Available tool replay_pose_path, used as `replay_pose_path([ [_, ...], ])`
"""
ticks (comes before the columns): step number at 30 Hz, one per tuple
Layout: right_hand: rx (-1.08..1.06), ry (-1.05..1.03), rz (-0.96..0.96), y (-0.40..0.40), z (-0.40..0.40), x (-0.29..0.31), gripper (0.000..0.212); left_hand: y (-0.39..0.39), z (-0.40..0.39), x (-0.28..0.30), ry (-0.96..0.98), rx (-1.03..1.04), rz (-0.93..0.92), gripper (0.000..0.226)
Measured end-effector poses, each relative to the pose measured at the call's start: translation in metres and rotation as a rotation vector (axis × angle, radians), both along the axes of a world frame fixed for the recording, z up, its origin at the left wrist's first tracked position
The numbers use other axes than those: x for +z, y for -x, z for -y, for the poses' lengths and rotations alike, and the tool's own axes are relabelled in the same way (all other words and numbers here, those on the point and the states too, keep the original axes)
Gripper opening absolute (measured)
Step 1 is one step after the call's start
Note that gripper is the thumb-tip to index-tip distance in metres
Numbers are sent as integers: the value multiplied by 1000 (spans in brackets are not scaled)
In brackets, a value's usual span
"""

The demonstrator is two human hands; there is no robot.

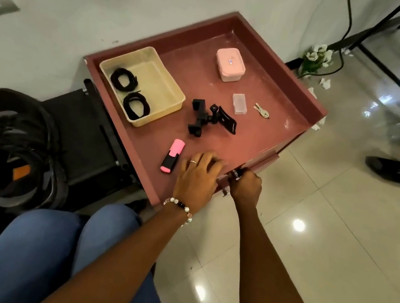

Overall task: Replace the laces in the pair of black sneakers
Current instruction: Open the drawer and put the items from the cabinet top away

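Left of the table (278, 90), black sneakers (19, 147) sit low beside a dark rack, one showing an orange patch inside; the blur there makes it hard to say whether both shoes of the pair are in sight. On the table, a reddish-brown top with a raised rim, a cream tray (163, 84) lies in the far left corner against the rim, and two coiled black laces (129, 93) rest inside the tray, one behind the other. Near the table's front edge a pink highlighter (172, 155) with a black middle lies flat. Just beside it the person's left hand (198, 177) rests palm down on the table, fingers loosely spread, holding nothing; a ring sits on one finger and a beaded bracelet (179, 207) circles the wrist. At the table's middle a black clamp mount (211, 118) lies on its side. Behind it, toward the far rim, stands a closed pink box (230, 64). A small clear case (239, 103) and a pair of keys (261, 111) lie side by side toward the table's right rim. At the table's front corner the right hand (246, 186) curls around a metal drawer handle (233, 177), gripping it; the drawer front stands slightly out from the table.
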State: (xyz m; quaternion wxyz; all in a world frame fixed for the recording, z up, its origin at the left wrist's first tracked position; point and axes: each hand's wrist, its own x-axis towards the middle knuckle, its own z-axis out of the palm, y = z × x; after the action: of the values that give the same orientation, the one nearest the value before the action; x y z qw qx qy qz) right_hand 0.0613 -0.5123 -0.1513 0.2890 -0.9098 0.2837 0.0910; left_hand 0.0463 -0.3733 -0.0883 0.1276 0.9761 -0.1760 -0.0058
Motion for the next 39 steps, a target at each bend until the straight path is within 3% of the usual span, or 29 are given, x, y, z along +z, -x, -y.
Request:
replay_pose_path([
  [8, -14, -41, -39, -1, 4, 8, 35, 10, 1, -2, -102, 61, 25, 68],
  [14, -147, -154, -4, 4, 5, 13, 30, 14, -1, -2, -94, 33, -55, 60],
  [20, -256, -176, 1, 55, 36, 3, 32, 28, 10, 1, -160, -111, -94, 81],
  [24, -297, -165, -20, 91, 57, 3, 35, 46, 18, 4, -81, -51, -77, 66],
  [29, -341, -144, -64, 133, 77, 10, 25, 59, 11, 4, -219, -51, -120, 57],
  [36, -381, -186, -179, 155, 89, 23, 23, 68, 9, 8, -213, -38, -122, 50],
  [39, -524, -163, -156, 148, 90, 42, 25, 63, 7, 9, -140, -30, -114, 48],
])
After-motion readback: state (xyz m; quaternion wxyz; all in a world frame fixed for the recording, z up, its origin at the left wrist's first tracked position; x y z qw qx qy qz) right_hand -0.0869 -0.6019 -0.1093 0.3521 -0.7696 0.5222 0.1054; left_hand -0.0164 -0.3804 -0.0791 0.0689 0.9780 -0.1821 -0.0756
